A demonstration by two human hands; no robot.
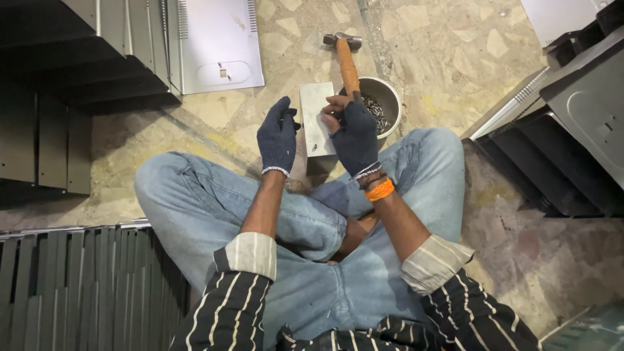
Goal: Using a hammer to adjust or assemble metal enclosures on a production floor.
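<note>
Striped sleeves frame both gloved hands over the pale metal block (316,117): left hand (277,138) pinches something small beside it; right hand (355,133) grips the hammer (346,60), handle pointing away.

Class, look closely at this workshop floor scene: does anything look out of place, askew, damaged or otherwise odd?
One thing stands out: the hammer lies propped with its orange handle across the rim of the metal bowl of small dark parts, head on the floor. The right hand's dark glove leaves the fingertips bare. Nothing looks spilled.
</note>
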